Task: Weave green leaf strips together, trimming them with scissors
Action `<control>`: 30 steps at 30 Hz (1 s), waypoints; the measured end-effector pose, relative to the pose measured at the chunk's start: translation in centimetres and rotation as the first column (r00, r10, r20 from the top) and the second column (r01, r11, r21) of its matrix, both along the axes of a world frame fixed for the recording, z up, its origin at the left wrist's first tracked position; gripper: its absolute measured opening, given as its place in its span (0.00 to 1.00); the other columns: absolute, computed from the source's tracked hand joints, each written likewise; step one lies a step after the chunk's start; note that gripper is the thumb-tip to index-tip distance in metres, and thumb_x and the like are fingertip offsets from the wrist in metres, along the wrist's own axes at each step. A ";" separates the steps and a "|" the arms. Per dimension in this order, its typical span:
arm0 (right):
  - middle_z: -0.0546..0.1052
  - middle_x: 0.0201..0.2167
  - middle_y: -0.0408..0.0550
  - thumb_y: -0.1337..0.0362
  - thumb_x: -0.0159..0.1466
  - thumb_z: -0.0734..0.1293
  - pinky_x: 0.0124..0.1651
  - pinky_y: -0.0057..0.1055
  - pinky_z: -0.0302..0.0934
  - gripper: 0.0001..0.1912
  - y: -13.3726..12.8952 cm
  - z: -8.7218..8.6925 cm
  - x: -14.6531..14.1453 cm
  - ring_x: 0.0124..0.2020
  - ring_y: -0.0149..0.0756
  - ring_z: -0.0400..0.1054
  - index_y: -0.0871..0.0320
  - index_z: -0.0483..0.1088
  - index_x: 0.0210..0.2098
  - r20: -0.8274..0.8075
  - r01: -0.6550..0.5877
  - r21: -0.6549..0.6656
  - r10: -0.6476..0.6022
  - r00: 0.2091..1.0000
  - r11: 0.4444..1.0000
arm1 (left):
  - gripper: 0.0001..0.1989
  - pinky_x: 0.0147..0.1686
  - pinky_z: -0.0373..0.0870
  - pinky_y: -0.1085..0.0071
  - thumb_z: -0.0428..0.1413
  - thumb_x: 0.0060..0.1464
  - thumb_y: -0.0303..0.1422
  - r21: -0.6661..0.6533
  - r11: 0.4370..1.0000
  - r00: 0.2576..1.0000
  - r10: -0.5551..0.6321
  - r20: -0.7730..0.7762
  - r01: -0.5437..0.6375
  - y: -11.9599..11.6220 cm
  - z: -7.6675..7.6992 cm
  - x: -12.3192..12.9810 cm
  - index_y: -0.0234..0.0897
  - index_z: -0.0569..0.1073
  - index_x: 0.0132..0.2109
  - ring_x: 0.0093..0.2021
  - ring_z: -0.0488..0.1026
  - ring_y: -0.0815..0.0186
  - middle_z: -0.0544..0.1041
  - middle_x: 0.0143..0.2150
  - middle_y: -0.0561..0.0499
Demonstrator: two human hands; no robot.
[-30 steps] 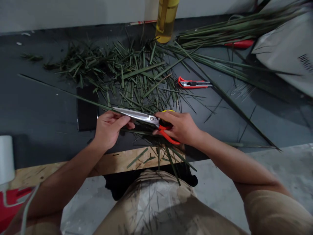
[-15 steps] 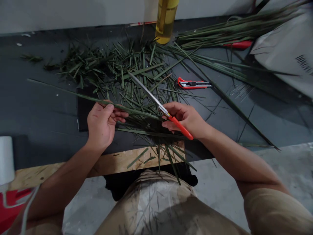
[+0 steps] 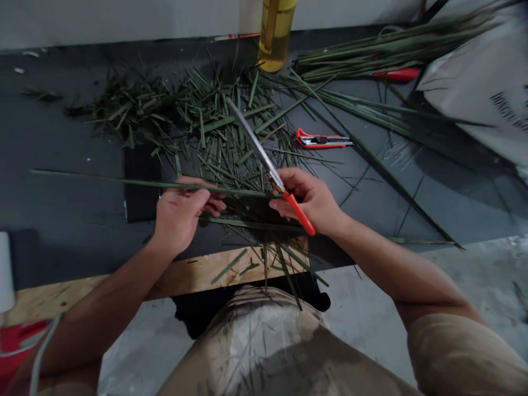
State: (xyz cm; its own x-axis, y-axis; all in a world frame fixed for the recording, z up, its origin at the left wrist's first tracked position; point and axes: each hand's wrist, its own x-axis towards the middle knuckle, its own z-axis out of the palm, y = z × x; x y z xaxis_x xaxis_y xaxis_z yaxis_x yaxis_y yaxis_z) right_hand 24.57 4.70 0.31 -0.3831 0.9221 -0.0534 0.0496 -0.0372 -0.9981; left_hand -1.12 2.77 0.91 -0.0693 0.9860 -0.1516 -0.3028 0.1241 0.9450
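Observation:
My left hand [image 3: 181,214] pinches a long green leaf strip [image 3: 103,178] between thumb and fingers, and the strip runs on to my right hand. My right hand [image 3: 311,201] holds red-handled scissors [image 3: 300,213], their blades pointing up and to the left, and the strip's right end meets its fingertips. Behind the hands lies a heap of cut green leaf pieces [image 3: 214,110]. Another strip [image 3: 247,223] lies just below the hands. A black phone-like slab [image 3: 140,201] rests to the left, partly under the held strip.
A red box cutter [image 3: 324,139] lies right of the heap. Behind stand a yellow bottle [image 3: 275,36], a bundle of long leaves [image 3: 371,55] and a pale bag [image 3: 474,82]. Short cuttings lie on the wooden edge [image 3: 181,278]; a white cylinder [image 3: 5,272] is at far left.
My left hand has moved right, closer to my right hand. The held strip's left end has dropped, so it lies more level. The scissors have turned a little more upright.

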 end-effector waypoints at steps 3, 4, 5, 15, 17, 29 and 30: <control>0.80 0.42 0.46 0.61 0.59 0.76 0.40 0.27 0.70 0.22 -0.3 -0.2 -0.1 0.38 0.30 0.74 0.57 0.73 0.51 0.033 -0.065 0.108 0.062 0.998 0.992 | 0.09 0.20 0.76 0.73 0.71 0.48 0.35 -0.033 0.999 0.999 -0.036 -0.016 0.035 -0.3 -0.1 0.2 0.38 0.78 0.32 0.23 0.80 0.64 0.84 0.27 0.50; 0.80 0.42 0.46 0.61 0.59 0.76 0.42 0.28 0.70 0.22 -0.4 -0.3 -0.2 0.39 0.31 0.75 0.57 0.73 0.52 0.030 -0.084 0.121 0.080 0.996 0.989 | 0.09 0.20 0.76 0.73 0.71 0.48 0.36 -0.029 0.999 0.999 -0.029 -0.013 0.029 -0.3 -0.2 0.2 0.39 0.79 0.31 0.22 0.80 0.65 0.83 0.26 0.50; 0.81 0.42 0.47 0.61 0.60 0.76 0.43 0.29 0.71 0.22 -0.6 -0.4 -0.2 0.40 0.31 0.75 0.58 0.73 0.52 0.030 -0.094 0.130 0.091 0.995 0.987 | 0.09 0.20 0.76 0.73 0.71 0.48 0.36 -0.019 0.999 1.000 -0.026 -0.009 0.026 -0.3 -0.3 0.2 0.39 0.80 0.32 0.22 0.79 0.65 0.83 0.26 0.51; 0.84 0.48 0.51 0.60 0.63 0.74 0.52 0.33 0.73 0.20 -1.1 0.0 -0.3 0.45 0.37 0.79 0.57 0.77 0.54 0.226 -0.206 0.238 0.152 0.962 0.949 | 0.09 0.28 0.82 0.68 0.72 0.52 0.38 -0.030 0.976 0.955 -0.219 -0.200 0.217 -0.9 -0.8 -0.2 0.38 0.84 0.31 0.26 0.81 0.60 0.83 0.26 0.47; 0.84 0.47 0.50 0.60 0.63 0.74 0.51 0.33 0.73 0.21 -0.8 -0.1 -0.1 0.44 0.36 0.79 0.57 0.77 0.54 0.249 -0.169 0.241 0.108 0.962 0.956 | 0.08 0.27 0.82 0.68 0.71 0.53 0.37 -0.019 0.988 0.971 -0.154 -0.185 0.153 -0.8 -0.7 -0.2 0.38 0.84 0.33 0.27 0.82 0.60 0.84 0.28 0.47; 0.82 0.44 0.48 0.55 0.60 0.76 0.49 0.34 0.72 0.25 -0.1 -0.4 0.1 0.42 0.37 0.77 0.57 0.77 0.54 0.282 -0.073 0.241 0.001 0.959 0.968 | 0.08 0.28 0.81 0.69 0.71 0.50 0.33 -0.015 0.995 0.981 -0.097 -0.169 0.096 -0.7 -0.2 0.0 0.38 0.80 0.33 0.35 0.84 0.58 0.86 0.39 0.46; 0.82 0.44 0.48 0.54 0.60 0.77 0.49 0.34 0.72 0.25 -0.1 -0.4 0.1 0.42 0.38 0.76 0.56 0.76 0.54 0.282 -0.040 0.247 -0.032 0.959 0.968 | 0.07 0.28 0.81 0.69 0.71 0.50 0.33 -0.020 0.997 0.984 -0.072 -0.161 0.070 -0.5 -0.1 0.0 0.38 0.80 0.33 0.34 0.84 0.59 0.86 0.39 0.46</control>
State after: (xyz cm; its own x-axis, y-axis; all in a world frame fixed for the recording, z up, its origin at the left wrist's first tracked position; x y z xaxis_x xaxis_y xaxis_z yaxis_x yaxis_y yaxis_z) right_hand 24.69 4.63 -0.06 -0.3891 0.9185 0.0700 0.3291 0.2096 -0.9207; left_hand -1.14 2.27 0.80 -0.0240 0.9870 -0.1586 -0.1359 0.1540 0.9787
